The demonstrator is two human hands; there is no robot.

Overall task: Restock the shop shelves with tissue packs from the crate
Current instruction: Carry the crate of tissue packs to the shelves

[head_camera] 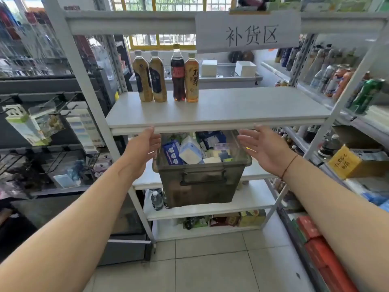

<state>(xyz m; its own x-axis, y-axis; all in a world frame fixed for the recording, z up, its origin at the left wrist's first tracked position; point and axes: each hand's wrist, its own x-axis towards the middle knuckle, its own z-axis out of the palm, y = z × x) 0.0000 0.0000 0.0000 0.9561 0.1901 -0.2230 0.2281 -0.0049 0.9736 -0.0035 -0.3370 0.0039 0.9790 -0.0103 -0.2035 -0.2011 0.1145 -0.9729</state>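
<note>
A dark translucent crate (200,188) with a black front handle sits on a lower shelf of the white rack, sticking out past the front edge. It is full of tissue packs (189,152) in blue and white wrappers. My left hand (143,148) is beside the crate's left rim, fingers relaxed, close to it or just touching. My right hand (263,146) hovers open a little off the crate's right rim, palm turned inward. Both hands hold nothing.
The white shelf (221,110) above the crate carries several drink bottles (166,79) at its back left. A paper sign (248,31) hangs from the top shelf. Racks of bottles (336,76) line the right, hanging goods (42,123) the left. Tiled floor lies below.
</note>
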